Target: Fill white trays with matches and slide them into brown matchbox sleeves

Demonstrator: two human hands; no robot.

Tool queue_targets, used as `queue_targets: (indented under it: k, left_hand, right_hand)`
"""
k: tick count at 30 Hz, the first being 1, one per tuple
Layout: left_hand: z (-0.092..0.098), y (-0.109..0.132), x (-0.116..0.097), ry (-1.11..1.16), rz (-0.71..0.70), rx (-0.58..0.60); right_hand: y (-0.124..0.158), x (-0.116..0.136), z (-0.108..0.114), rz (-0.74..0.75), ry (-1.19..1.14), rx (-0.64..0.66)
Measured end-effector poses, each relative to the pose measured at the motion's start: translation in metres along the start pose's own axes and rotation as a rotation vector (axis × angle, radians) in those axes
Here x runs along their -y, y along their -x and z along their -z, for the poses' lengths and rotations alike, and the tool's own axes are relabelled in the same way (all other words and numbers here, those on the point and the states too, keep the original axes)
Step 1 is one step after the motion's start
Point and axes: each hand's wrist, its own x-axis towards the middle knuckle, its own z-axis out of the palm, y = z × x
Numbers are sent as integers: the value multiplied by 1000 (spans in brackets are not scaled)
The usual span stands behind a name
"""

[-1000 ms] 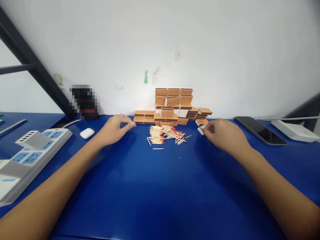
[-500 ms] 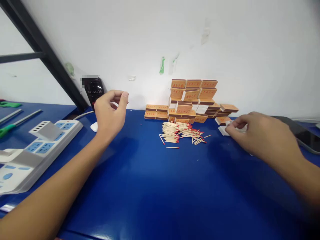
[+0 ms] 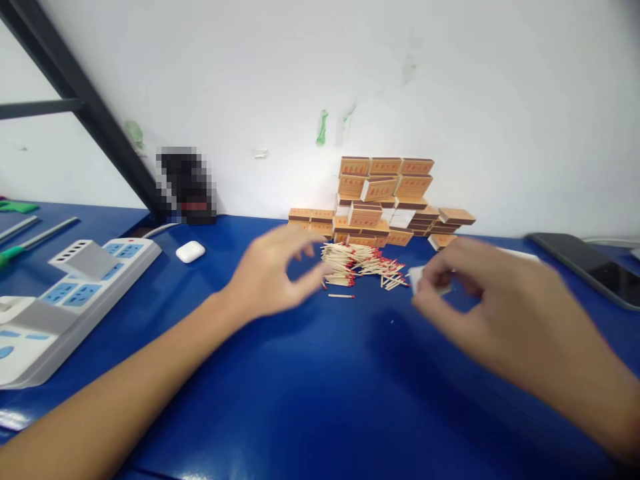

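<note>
My left hand [image 3: 273,273] hovers at the left edge of a heap of red-tipped matches [image 3: 340,263], its thumb and fingers apart and nothing seen between them. My right hand [image 3: 490,300] is closed in a pinch on a small white matchbox tray [image 3: 417,275], right of the heap. The fingers hide most of this tray. One match [image 3: 341,296] lies alone in front of the heap. Behind, orange matchboxes [image 3: 377,190] are stacked against the wall, and one matchbox [image 3: 440,241] lies just beyond my right hand.
At left a white power strip [image 3: 117,267] carries plugged-in adapters, with screwdrivers [image 3: 45,239] beyond it. A white earbud case [image 3: 191,251] lies behind my left forearm. One phone [image 3: 187,187] leans on the wall; another dark phone [image 3: 580,263] lies at right.
My left hand has come down and right to the matches, with its fingers spread wider. My right hand has moved left toward the heap, carrying the white matchbox tray.
</note>
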Motion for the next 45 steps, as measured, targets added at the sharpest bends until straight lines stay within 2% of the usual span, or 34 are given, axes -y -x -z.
queue_targets:
  k: [2, 4, 6, 9, 12, 16, 18, 26, 30, 34, 38, 45]
  left_hand:
    - [-9, 6, -27, 100, -69, 193]
    - [-15, 11, -45, 151, -66, 292]
    - [-19, 13, -52, 161, -52, 376]
    - [-21, 13, -48, 141, -32, 412]
    - [-17, 11, -42, 99, -21, 451]
    - [-14, 11, -43, 24, 35, 463]
    - [-14, 11, -45, 4, 45, 479]
    - [-11, 11, -47, 85, 49, 612]
    - [-8, 10, -47, 75, 77, 559]
    - [-10, 9, -45, 5, 109, 531]
    - [-12, 9, -42, -39, 110, 565]
    - [-15, 10, -34, 72, 81, 535]
  right_hand:
    - [6, 20, -4, 31, -174, 127]
    - [12, 36, -8, 1, -303, 238]
    - [16, 45, -12, -61, -411, 346]
    - [17, 46, -13, -115, -535, 471]
    - [10, 31, -10, -118, -492, 413]
    - [-2, -2, -9, -148, -205, 214]
    - [-5, -15, -10, -155, -131, 200]
    - [-1, -34, -21, -143, -40, 347]
    - [0, -49, -28, -92, -32, 334]
    - [0, -58, -34, -4, -118, 384]
    - [0, -56, -35, -15, -143, 417]
    - [-2, -55, -31, -42, -238, 517]
